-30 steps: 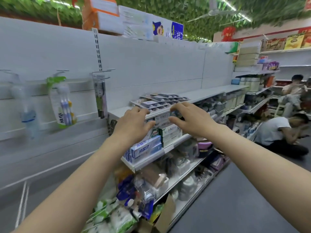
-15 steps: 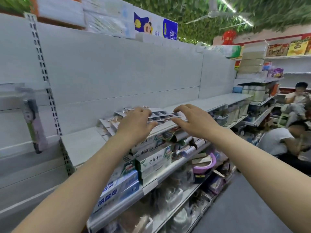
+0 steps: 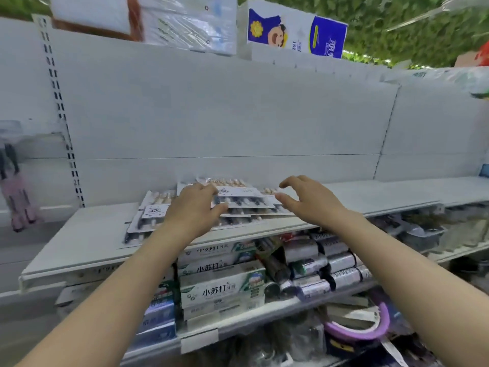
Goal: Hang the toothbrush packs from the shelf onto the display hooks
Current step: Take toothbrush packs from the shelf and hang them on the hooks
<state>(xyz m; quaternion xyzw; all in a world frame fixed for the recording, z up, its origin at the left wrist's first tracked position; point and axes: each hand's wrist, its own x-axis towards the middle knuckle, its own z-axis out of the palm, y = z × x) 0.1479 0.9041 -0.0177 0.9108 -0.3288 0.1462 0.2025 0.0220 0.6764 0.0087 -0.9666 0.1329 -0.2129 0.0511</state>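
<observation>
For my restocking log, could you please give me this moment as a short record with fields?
place: shop aisle, white shelf
packs: toothbrush packs stacked flat on the shelf
left hand: left hand resting on the stack, no grip closed
right hand: right hand open, fingers spread just above the stack's right end
below: toothpaste boxes on the lower shelf
hung pack: one blurred pack at far left

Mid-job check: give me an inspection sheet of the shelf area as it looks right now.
Surface: grey top shelf, bare at its left end.
Job's things: toothbrush packs stacked flat on it, none lifted.
Clutter: toothpaste boxes on the shelf below.
Grippers: left hand rests on the stack; right hand open, just above its right edge.
Cables: nothing seen.
Surroundings: hung pack at far left, blurred; tissue pack on top.
</observation>
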